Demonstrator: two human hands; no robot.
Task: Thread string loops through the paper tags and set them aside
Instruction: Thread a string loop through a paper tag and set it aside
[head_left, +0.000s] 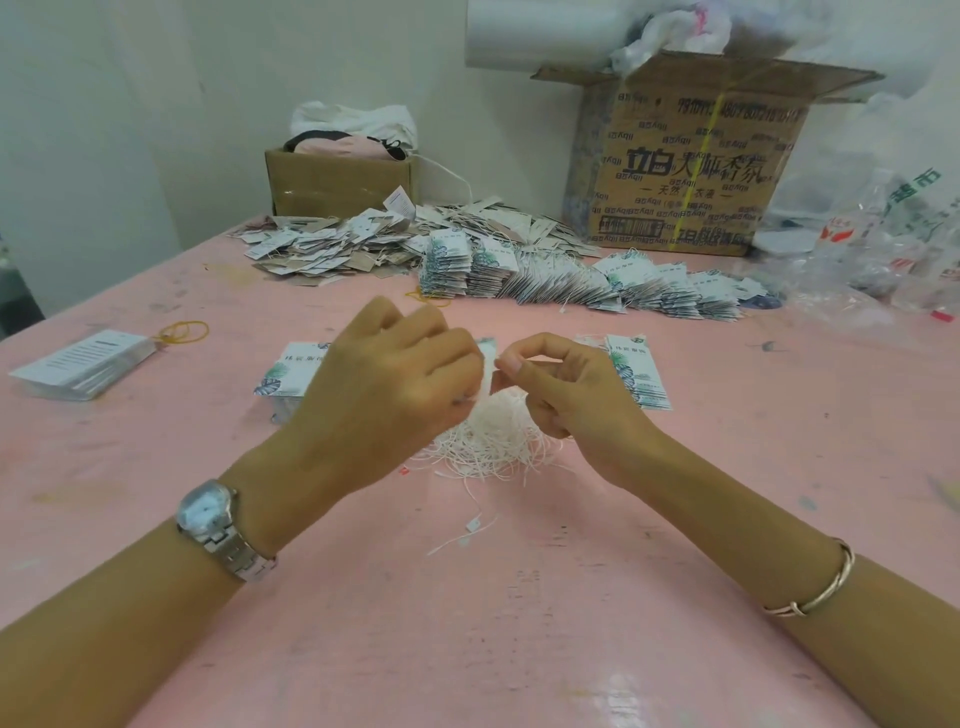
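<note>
Above a pile of white string loops (493, 436), my left hand (389, 379) grips a white paper tag (486, 364), mostly hidden behind its fingers. My right hand (561, 384) pinches at the tag's edge with thumb and forefinger; the string there is too fine to make out. A stack of leaf-printed tags (639, 374) lies just right of my right hand. Another stack of tags (288, 374) lies behind my left hand. Rows of strung tags (571, 283) lie further back on the pink table (467, 623).
A loose heap of tags (332, 249) lies at the back. Behind it stand a small cardboard box (337, 179) and a large printed box (691, 161). Plastic bags (883, 249) lie at right. A stack of white cards (83, 366) and a yellow rubber band (182, 331) lie at left.
</note>
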